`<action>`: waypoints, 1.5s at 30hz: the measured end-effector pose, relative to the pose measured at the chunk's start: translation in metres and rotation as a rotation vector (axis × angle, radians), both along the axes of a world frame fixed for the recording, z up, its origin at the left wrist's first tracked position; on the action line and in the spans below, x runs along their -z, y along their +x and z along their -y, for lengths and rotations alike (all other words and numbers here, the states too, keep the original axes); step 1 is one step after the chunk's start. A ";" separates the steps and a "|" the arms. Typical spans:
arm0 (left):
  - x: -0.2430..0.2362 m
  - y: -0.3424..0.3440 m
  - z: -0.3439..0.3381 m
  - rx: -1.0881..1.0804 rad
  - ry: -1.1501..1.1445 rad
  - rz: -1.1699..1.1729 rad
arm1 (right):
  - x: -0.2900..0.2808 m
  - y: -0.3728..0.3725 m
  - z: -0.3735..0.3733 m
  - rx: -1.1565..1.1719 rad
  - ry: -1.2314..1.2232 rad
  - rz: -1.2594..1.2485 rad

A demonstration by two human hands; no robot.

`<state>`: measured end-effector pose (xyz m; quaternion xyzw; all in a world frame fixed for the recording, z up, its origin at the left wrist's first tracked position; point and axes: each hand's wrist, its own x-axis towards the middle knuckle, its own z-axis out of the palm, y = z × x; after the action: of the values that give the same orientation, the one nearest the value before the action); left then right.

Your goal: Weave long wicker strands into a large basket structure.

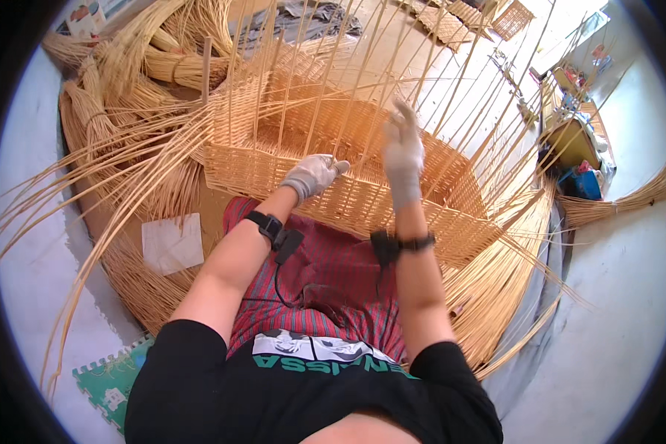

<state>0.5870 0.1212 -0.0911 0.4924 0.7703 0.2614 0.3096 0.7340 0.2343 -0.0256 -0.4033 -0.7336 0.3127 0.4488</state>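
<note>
A large rectangular wicker basket [444, 229] lies across in front of me, with long upright stakes [231, 89] rising from its walls. My left hand [314, 173], in a pale glove, is closed on the front rim near the middle. My right hand [402, 144], gloved too and slightly blurred, is raised among the stakes right of it, fingers apart; I see nothing clearly held in it. Loose strands [111, 148] fan out from the basket's left end. A red striped cloth [318, 274] covers my lap below the basket.
Reed bundles [174, 66] are piled at left, more loose reeds [503, 311] at right. A paper sheet [172, 244] and green foam mat [107, 385] lie at lower left. Woven panels [444, 22] are at the back; a cluttered low stand [581, 148] is by the right wall.
</note>
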 end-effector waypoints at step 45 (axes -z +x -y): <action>-0.025 0.129 -0.057 -0.011 -0.099 0.425 | 0.016 0.143 -0.013 0.064 0.086 -0.203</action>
<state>0.7157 0.1786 -0.0663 0.4059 0.7023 0.3228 0.4876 0.8770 0.2478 -0.0417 -0.3733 -0.6839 0.3054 0.5474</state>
